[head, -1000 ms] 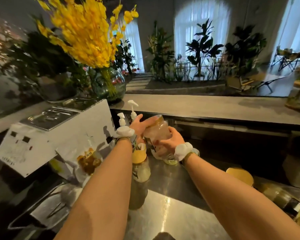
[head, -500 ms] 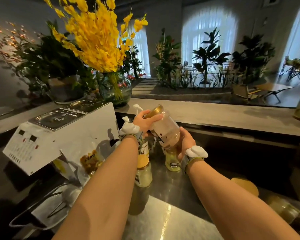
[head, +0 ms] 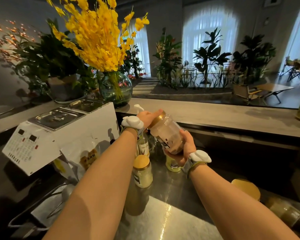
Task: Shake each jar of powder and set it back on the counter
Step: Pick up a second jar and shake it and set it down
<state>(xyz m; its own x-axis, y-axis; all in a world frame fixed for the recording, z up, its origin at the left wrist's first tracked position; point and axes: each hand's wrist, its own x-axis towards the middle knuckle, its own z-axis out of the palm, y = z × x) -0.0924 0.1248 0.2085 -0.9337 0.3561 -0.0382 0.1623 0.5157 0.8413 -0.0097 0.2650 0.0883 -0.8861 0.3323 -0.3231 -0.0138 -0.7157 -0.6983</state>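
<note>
A clear jar [head: 166,132] with a gold lid and pale brownish powder is held tilted above the steel counter [head: 164,220], lid end up and to the left. My left hand [head: 148,116] grips the lid end. My right hand [head: 184,149] cups its base from below. Under them a second jar [head: 142,172] with a gold lid and whitish powder stands on the counter. Another jar [head: 172,166] of yellowish powder stands behind it, partly hidden by my right hand.
A white warmer box [head: 59,135] with steel lids stands to the left, a printed bag [head: 87,160] leaning on it. Pump bottles [head: 143,146] stand behind my left wrist. More gold-lidded jars [head: 246,188] lie at the right. A vase of yellow flowers [head: 115,87] stands on the raised ledge.
The jar has been raised and tipped from nearly upright to slanted, lid toward the left, and the powder inside has shifted toward the base. Both hands stayed on it.
</note>
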